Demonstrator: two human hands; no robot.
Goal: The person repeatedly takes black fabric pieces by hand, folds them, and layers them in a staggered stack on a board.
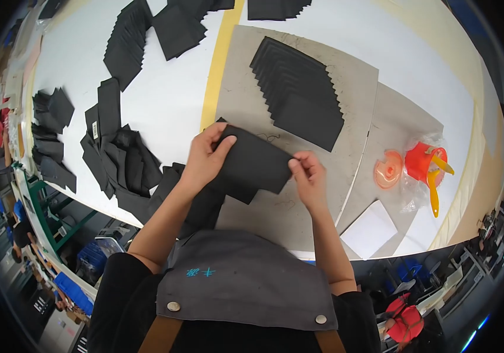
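Note:
A black fabric piece point(255, 157), roughly rectangular, is stretched between my two hands above the grey board. My left hand point(208, 154) pinches its upper left corner, thumb on top. At its right edge my right hand point(309, 176) grips it between thumb and fingers. Another black layer shows below its lower edge; whether it is part of the same piece I cannot tell. Just beyond my hands lies a fanned stack of black pieces point(299, 88). Left of my left forearm sits a loose heap of black pieces point(123, 162).
A grey board point(237, 76) covers the table's middle, beside a yellow strip point(219, 59). More black stacks point(127, 44) lie far left. On the right are a red pot point(418, 160) with yellow-handled tools, an orange lid point(388, 169) and white paper point(371, 229). Other people are at the sides.

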